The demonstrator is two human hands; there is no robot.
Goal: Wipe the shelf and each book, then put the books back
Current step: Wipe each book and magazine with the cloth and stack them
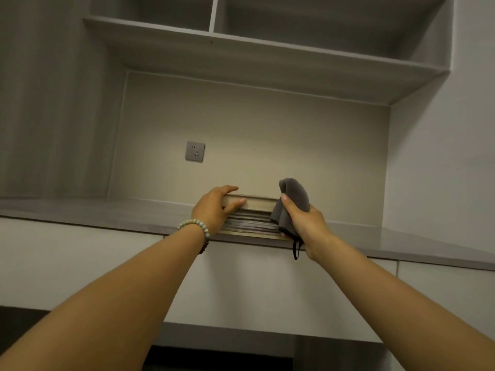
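On the long grey flat shelf [107,210], close to its front edge, two hands are at work. First comes the left hand [211,210], with a pale bead bracelet [197,226] on its wrist. Its fingers curl over the far side of the thick top book with cream pages [258,204], and the thumb presses on the near side. That book lies on a low pile of thin flat books [251,226], which sits right at the shelf edge. Next, touching the right end of the pile, is the soft dark grey cloth [293,195], all bunched up. The right hand [305,223] grips it tight, thumb on top, and a little black loop hangs down below. It looks like the top book is about to be lifted and wiped. To do this well, I think the left hand should lift only that one book, straight up and slowly, so the thin ones under it do not slide off the edge. The cloth would likely clean better spread flat than in a ball. Wipe the cover first, then the page sides, pushing dust away from the pile.
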